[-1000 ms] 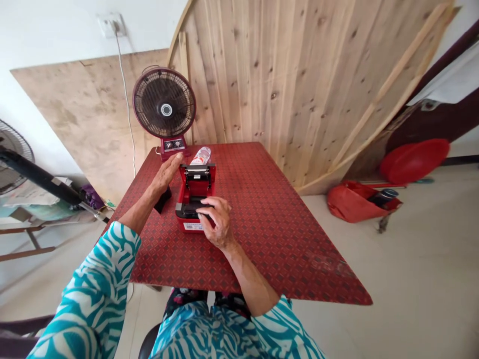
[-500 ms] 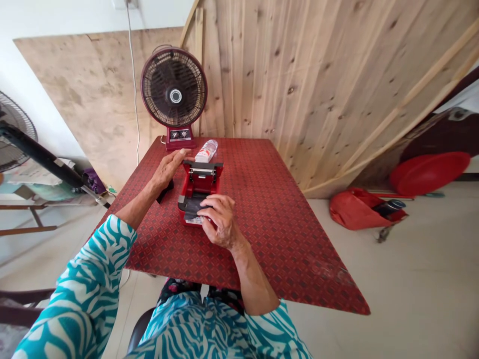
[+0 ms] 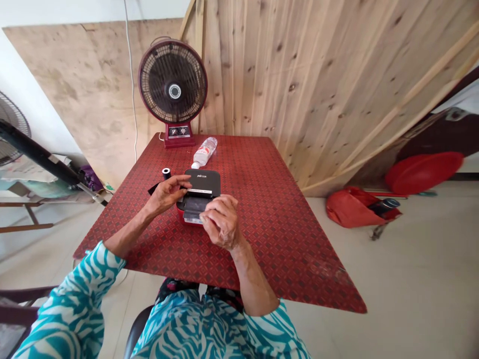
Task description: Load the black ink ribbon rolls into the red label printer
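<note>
A small red receipt printer [image 3: 200,192] with a black lid lies near the middle of the red patterned table [image 3: 262,214]. Its lid is down. My left hand [image 3: 166,192] rests against the printer's left side, fingers curled onto the lid's edge. My right hand [image 3: 220,219] grips the printer's front right corner with bent fingers. A small black roll core [image 3: 166,173] stands on the table just left of my left hand.
A plastic water bottle [image 3: 204,152] lies behind the printer. A maroon table fan [image 3: 172,92] stands at the far edge by wooden boards. Red bag [image 3: 355,209] and red basin [image 3: 422,172] sit on the floor to the right. A stand fan [image 3: 15,144] is at left.
The printer's red lid stood open; my left hand has swung it down and it is now closed. The view has tilted slightly down.
</note>
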Demonstrator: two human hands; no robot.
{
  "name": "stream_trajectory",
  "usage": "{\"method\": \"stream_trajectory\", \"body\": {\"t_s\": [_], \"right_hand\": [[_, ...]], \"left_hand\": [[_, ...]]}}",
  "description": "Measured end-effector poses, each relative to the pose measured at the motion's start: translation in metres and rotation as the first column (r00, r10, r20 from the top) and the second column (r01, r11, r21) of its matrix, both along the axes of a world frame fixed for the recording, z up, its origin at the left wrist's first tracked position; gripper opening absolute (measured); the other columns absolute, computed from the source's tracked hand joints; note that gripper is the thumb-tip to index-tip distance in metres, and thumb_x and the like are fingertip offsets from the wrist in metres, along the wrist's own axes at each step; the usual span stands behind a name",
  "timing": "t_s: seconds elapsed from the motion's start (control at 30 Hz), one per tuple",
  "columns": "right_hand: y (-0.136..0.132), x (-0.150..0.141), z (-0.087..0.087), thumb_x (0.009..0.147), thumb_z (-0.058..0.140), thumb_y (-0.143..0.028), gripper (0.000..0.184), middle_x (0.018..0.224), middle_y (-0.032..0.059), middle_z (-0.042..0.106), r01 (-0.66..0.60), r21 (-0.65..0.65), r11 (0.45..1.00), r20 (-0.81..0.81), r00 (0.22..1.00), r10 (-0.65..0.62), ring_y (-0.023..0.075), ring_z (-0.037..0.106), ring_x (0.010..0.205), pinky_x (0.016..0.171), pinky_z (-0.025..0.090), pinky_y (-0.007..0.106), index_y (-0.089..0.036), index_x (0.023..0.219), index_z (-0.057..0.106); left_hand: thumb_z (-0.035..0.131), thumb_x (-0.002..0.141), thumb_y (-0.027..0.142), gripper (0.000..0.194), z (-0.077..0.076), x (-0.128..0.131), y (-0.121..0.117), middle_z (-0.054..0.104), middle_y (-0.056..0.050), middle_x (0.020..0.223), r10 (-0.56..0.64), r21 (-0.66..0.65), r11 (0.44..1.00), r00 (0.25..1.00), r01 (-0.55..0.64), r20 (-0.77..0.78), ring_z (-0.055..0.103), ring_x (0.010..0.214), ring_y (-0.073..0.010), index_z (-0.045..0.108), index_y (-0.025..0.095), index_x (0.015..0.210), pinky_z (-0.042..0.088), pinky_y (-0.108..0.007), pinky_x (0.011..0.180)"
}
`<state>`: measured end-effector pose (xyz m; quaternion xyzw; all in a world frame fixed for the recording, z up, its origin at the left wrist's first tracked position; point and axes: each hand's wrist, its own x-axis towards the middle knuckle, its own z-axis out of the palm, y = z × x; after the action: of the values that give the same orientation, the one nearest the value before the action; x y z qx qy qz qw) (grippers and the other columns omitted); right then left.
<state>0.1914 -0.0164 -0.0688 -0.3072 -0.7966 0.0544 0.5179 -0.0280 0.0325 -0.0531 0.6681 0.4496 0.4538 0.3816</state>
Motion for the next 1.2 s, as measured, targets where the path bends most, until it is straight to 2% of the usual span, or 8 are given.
{"method": "stream_trajectory", "body": {"t_s": [0.13,0.23,0.3,0.43,0.63,0.83,1.03,1.2], "right_hand": [[0.016,-0.002,-0.013,0.091,0.052,-0.032,0.020,0.102,0.0059,0.069,0.125,-0.308,0.943,-0.353,0.905,-0.235,0.0227,0.062,0.101,0.095,0.046,0.046,-0.027,0.100,0.068],[0.037,-0.007,-0.026,0.084,0.058,-0.041,0.035,0.122,0.0087,0.065,-0.015,-0.586,0.810,-0.525,0.769,-0.366,0.0237,0.060,0.113,0.102,0.047,0.048,-0.025,0.115,0.063],[0.048,-0.011,-0.031,0.082,0.059,-0.043,0.037,0.124,0.0079,0.066,-0.138,-0.656,0.742,-0.579,0.722,-0.378,0.0231,0.060,0.116,0.107,0.046,0.049,-0.025,0.114,0.063],[0.053,-0.013,-0.030,0.077,0.064,-0.042,0.039,0.122,0.0069,0.068,-0.246,-0.663,0.707,-0.637,0.681,-0.361,0.0224,0.063,0.113,0.106,0.047,0.048,-0.025,0.112,0.064],[0.052,-0.010,-0.030,0.076,0.059,-0.033,0.042,0.125,0.0069,0.066,-0.216,-0.668,0.712,-0.593,0.732,-0.335,0.0222,0.062,0.114,0.108,0.047,0.049,-0.026,0.117,0.062],[0.054,-0.008,-0.036,0.078,0.055,-0.031,0.043,0.132,0.0046,0.061,-0.203,-0.638,0.743,-0.577,0.765,-0.287,0.0214,0.057,0.121,0.113,0.042,0.049,-0.029,0.121,0.060],[0.053,-0.012,-0.044,0.082,0.056,-0.036,0.043,0.131,0.0050,0.063,-0.214,-0.612,0.762,-0.627,0.718,-0.302,0.0227,0.057,0.123,0.110,0.043,0.049,-0.029,0.124,0.059],[0.049,-0.017,-0.048,0.084,0.057,-0.045,0.044,0.130,0.0056,0.065,-0.246,-0.618,0.747,-0.673,0.657,-0.340,0.0234,0.058,0.121,0.108,0.044,0.049,-0.027,0.124,0.060]], "left_hand": [[0.068,0.081,0.049,0.067,-0.004,0.005,0.008,0.076,-0.009,0.097,0.067,-0.014,0.998,0.996,-0.067,0.050,0.070,0.091,-0.0206,0.053,0.016,0.137,0.055,-0.036,0.086],[0.067,0.080,0.045,0.067,-0.015,0.010,0.012,0.072,-0.011,0.113,0.102,0.068,0.992,0.992,-0.107,0.073,0.068,0.107,-0.0231,0.050,0.018,0.139,0.052,-0.039,0.096],[0.068,0.079,0.042,0.067,-0.021,0.011,0.013,0.061,-0.014,0.135,0.134,0.100,0.985,0.987,-0.143,0.087,0.058,0.126,-0.0261,0.050,0.020,0.139,0.046,-0.042,0.107],[0.071,0.074,0.036,0.077,-0.025,0.011,0.015,0.044,-0.017,0.154,0.137,-0.049,0.990,0.976,-0.131,0.167,0.039,0.145,-0.0312,0.044,0.020,0.144,0.039,-0.047,0.115],[0.069,0.071,0.028,0.077,-0.021,0.014,0.018,0.053,-0.015,0.147,0.112,-0.268,0.963,0.939,-0.021,0.326,0.049,0.137,-0.0330,0.045,0.019,0.144,0.044,-0.049,0.112],[0.073,0.070,0.028,0.080,-0.023,0.020,0.010,0.053,-0.013,0.148,0.135,-0.294,0.956,0.894,-0.004,0.427,0.045,0.140,-0.0327,0.046,0.018,0.145,0.037,-0.046,0.116],[0.073,0.075,0.034,0.071,-0.034,0.001,-0.001,0.050,-0.006,0.152,-0.063,-0.283,0.921,0.819,0.268,0.570,0.039,0.144,-0.0351,0.052,0.028,0.143,0.035,-0.048,0.116],[0.077,0.068,0.023,0.075,-0.036,-0.008,-0.002,0.054,-0.006,0.149,-0.082,-0.296,0.906,0.811,0.304,0.580,0.041,0.143,-0.0338,0.055,0.030,0.140,0.036,-0.045,0.114]]}}
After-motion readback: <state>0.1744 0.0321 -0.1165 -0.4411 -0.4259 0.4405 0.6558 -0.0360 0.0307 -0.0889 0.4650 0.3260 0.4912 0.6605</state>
